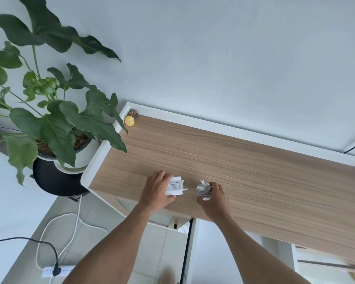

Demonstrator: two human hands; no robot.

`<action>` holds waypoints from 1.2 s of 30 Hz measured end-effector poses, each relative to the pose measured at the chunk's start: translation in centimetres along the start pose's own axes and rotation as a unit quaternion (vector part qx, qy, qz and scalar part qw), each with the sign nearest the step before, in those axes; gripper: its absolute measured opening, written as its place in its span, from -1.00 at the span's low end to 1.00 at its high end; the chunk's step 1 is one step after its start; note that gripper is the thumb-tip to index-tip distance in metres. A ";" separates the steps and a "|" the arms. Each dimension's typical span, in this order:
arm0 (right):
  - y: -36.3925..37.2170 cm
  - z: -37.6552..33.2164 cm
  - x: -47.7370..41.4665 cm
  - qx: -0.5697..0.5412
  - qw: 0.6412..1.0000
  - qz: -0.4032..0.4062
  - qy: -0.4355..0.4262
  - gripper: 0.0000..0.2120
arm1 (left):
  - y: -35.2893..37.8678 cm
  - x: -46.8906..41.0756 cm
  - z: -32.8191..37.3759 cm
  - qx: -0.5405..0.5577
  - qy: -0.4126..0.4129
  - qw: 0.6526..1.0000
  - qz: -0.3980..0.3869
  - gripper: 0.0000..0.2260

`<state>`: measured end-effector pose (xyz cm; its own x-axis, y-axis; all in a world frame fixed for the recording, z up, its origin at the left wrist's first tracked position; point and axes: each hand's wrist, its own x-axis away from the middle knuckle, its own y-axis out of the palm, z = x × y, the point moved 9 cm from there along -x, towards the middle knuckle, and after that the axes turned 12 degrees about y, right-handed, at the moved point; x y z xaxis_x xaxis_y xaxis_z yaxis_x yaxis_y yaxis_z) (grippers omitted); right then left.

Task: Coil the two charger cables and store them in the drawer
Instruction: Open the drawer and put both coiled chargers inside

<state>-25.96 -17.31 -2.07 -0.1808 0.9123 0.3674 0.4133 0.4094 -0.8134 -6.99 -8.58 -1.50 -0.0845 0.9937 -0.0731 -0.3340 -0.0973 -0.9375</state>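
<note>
Two coiled chargers rest on the wooden desk top [244, 160] near its front edge. A white charger block wrapped in white cable [175, 186] lies on the left, and my left hand [155, 191] is closed around its left side. To its right sits a greyish coiled cable bundle [203, 190] with a white plug sticking up; my right hand [215, 198] grips it from the right. Both bundles touch the desk. The drawer front [143, 210] below the desk edge is mostly hidden by my left forearm.
A small yellow figure [129, 120] stands in the desk's far left corner. A large potted plant [49, 119] on a black stand is left of the desk. On the floor lie a power strip [55, 271] and loose cords [70, 222]. White wall behind.
</note>
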 end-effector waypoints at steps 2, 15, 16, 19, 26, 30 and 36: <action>-1.2 1.1 0.7 -0.034 0.999 0.004 -0.003 -0.50 | 0.2 0.1 1.4 0.012 0.003 1.000 -0.003 -0.44; -8.7 17.7 8.0 -0.104 0.991 0.074 0.049 -0.51 | 5.3 1.7 18.4 0.097 0.062 0.993 -0.027 -0.46; -8.7 19.1 8.5 -0.102 0.991 0.070 0.050 -0.50 | 6.0 2.1 19.4 0.101 0.060 0.992 -0.035 -0.46; -8.2 22.7 9.4 -0.072 0.995 0.049 0.057 -0.47 | 8.5 3.5 21.7 0.106 0.051 0.990 -0.075 -0.44; -4.0 28.8 8.9 -0.027 0.997 -0.016 0.064 -0.46 | 15.8 7.0 23.2 0.081 -0.028 0.988 -0.128 -0.47; -0.6 30.4 7.2 0.006 0.997 -0.054 0.061 -0.46 | 20.0 8.0 22.7 0.076 -0.081 0.985 -0.134 -0.49; 3.2 31.5 4.6 0.048 0.992 -0.087 0.074 -0.48 | 23.4 8.0 22.2 0.070 -0.111 0.984 -0.118 -0.49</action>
<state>-53.59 -11.66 -17.17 -0.1063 0.8205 0.5617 0.2994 0.5651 -0.7688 -36.33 -4.16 -16.42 -0.1872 0.9545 0.2320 -0.4944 0.1125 -0.8619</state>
